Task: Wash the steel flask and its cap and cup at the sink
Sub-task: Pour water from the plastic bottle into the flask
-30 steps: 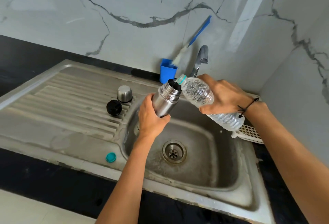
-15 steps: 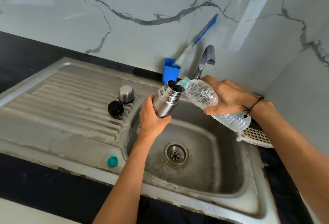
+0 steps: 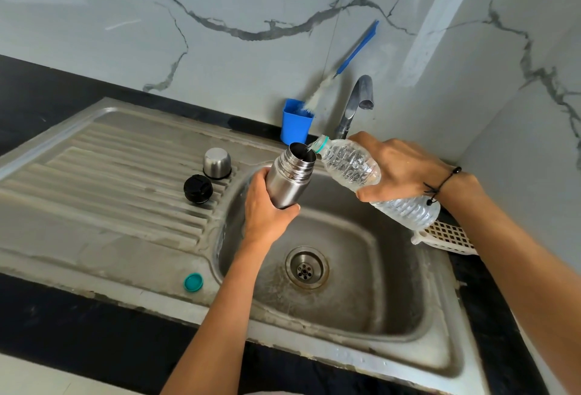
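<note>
I am gripping the flask (image 3: 290, 179) in my left hand (image 3: 265, 214), fingers wrapped round its lower body, tilted over the sink (image 3: 355, 272). My right hand (image 3: 399, 168) is clasping the bottle (image 3: 355, 165), neck touching the flask mouth, pouring. Judgement: keeping the neck on the rim and the tilt shallow should avoid spilling. Cap (image 3: 198, 188) and cup (image 3: 217, 162) are sitting on the drainboard (image 3: 103, 174). No legible writing anywhere.
</note>
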Tool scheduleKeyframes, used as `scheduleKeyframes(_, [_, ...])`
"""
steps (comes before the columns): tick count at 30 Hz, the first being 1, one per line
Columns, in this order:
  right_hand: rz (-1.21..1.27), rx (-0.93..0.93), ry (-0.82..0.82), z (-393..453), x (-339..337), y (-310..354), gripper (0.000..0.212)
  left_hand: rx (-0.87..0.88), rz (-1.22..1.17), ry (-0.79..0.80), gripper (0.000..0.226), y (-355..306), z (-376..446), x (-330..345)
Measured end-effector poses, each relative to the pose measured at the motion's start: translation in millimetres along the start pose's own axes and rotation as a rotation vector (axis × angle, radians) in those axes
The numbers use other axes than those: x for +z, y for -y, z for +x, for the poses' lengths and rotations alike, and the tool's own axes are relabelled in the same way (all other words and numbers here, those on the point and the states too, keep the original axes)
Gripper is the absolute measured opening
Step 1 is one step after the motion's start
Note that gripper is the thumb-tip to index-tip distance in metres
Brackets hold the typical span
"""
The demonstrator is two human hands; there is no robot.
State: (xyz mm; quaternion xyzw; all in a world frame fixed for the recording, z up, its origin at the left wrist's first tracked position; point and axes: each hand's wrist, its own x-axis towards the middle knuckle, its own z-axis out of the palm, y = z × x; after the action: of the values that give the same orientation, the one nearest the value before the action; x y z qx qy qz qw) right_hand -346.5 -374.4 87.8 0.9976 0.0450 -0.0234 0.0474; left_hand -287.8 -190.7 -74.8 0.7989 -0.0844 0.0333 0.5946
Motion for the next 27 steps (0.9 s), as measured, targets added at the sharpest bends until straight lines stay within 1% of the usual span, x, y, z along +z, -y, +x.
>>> scheduleKeyframes(10, [0.019, -0.015, -0.012, -2.4, 0.7, -5.3, 0.085, -0.013, -0.021, -0.006, 0.083, 2.9, -6.1, 1.3])
scheduleKeyframes(27, [-0.015, -0.023, 0.028, -4.1, -12.3, 0.5, 0.083, -0.035, -0.017, -0.004, 0.083, 4.8, -10.9, -0.7])
